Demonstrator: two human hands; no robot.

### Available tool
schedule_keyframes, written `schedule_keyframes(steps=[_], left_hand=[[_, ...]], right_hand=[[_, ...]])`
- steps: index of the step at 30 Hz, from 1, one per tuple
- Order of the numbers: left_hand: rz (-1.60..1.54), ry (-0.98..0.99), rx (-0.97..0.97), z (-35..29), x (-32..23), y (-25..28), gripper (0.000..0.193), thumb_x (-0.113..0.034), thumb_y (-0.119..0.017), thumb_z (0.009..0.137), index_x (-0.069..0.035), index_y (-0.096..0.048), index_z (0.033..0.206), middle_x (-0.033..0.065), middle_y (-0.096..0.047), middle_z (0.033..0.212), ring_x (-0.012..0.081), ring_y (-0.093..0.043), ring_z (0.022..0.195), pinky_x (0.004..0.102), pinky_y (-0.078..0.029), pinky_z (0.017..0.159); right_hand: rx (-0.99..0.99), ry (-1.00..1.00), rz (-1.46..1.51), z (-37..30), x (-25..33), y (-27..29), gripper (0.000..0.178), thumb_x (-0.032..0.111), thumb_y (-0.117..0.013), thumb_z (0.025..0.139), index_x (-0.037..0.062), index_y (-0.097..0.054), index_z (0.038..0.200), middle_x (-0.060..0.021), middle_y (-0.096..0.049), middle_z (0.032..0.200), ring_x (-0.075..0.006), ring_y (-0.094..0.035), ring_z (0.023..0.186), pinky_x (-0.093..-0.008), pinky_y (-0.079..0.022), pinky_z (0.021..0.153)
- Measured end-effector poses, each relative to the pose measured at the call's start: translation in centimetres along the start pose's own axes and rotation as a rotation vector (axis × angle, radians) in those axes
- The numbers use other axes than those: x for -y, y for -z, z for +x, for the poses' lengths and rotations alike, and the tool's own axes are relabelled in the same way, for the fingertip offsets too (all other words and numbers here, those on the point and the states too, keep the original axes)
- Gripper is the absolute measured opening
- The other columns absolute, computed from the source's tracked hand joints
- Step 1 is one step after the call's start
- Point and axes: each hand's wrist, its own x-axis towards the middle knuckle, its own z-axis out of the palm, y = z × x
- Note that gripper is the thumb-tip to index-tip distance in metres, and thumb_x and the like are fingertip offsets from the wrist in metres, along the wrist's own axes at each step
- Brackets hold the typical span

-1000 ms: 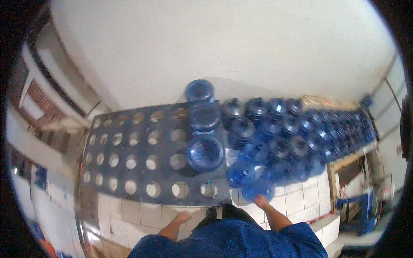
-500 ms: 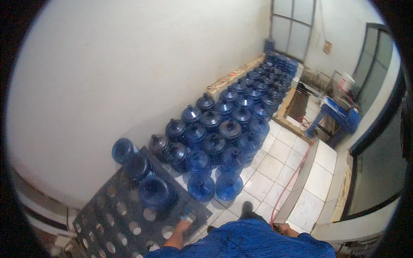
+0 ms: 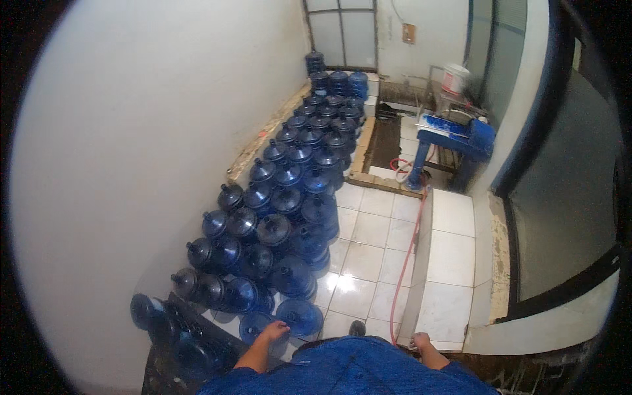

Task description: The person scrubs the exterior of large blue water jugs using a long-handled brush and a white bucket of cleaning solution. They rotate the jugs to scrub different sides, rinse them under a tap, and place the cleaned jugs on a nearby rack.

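My left hand [image 3: 276, 330] is low in front of me, its fingers curled in and nothing visible in them. It appears over the nearest blue water jugs, a squat clear one [image 3: 257, 327] and another [image 3: 299, 317] just beyond; I cannot tell whether it touches either. My right hand [image 3: 420, 341] hangs by the near end of the white tiled ledge [image 3: 447, 260], fingers curled, with no object showing. Rows of upright blue water jugs [image 3: 288, 201] run along the left wall to the far door.
More jugs [image 3: 197, 355] lie tipped on a dark rack [image 3: 161, 368] at lower left. A pink hose [image 3: 405, 283] trails along the white tile floor [image 3: 368, 263] beside the ledge. At the far right stand a blue table [image 3: 454, 141] and a white bucket [image 3: 454, 79].
My view has turned to the right, so the jugs and rack sit further left. My left hand has gone from over the rack to beside the nearest jugs. More of my right hand shows.
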Motion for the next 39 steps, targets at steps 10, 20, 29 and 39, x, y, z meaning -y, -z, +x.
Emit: schedule_keyframes(steps=[10, 20, 29, 39], left_hand=[[-0.079, 0.152, 0.153, 7.6, -9.2, 3.0, 0.063, -0.044, -0.07, 0.09, -0.006, -0.058, 0.139, 0.0185, -0.068, 0.127, 0.0306, -0.066, 0.112, 0.0402, -0.052, 0.094], [0.421, -0.025, 0.272, 31.1, -7.0, 9.4, 0.058, -0.05, -0.061, 0.09, -0.005, -0.069, 0.125, 0.0187, -0.067, 0.129, 0.0395, -0.063, 0.117, 0.0462, -0.049, 0.1], [0.369, -0.355, 0.111, 60.2, -33.9, 13.6, 0.063, -0.053, -0.063, 0.09, -0.006, -0.063, 0.132, 0.0214, -0.063, 0.134, 0.0384, -0.06, 0.125, 0.0435, -0.047, 0.105], [-0.061, -0.405, 0.099, 66.8, -67.3, 22.3, 0.054, -0.039, -0.067, 0.095, -0.003, -0.059, 0.134, 0.017, -0.072, 0.112, 0.028, -0.069, 0.102, 0.0375, -0.054, 0.09]], right_hand=[[-0.013, -0.014, -0.041, 6.1, 19.3, 2.2, 0.031, 0.032, -0.065, 0.093, 0.0088, -0.061, 0.113, -0.009, -0.068, 0.093, -0.0216, -0.066, 0.077, -0.042, -0.053, 0.062], [0.048, -0.139, -0.248, 11.8, 32.1, 9.4, 0.036, 0.032, -0.063, 0.094, 0.0067, -0.061, 0.119, -0.0138, -0.069, 0.101, -0.0266, -0.069, 0.082, -0.045, -0.053, 0.066], [-0.179, -0.085, 0.286, 20.1, 44.1, 10.8, 0.021, 0.025, -0.06, 0.093, 0.0054, -0.064, 0.099, -0.0131, -0.068, 0.083, -0.0241, -0.065, 0.064, -0.0397, -0.051, 0.052], [0.117, 0.014, -0.232, 38.0, 56.8, 18.6, 0.026, 0.031, -0.064, 0.094, 0.0076, -0.072, 0.101, -0.0074, -0.069, 0.081, -0.0222, -0.067, 0.071, -0.0413, -0.057, 0.064]])
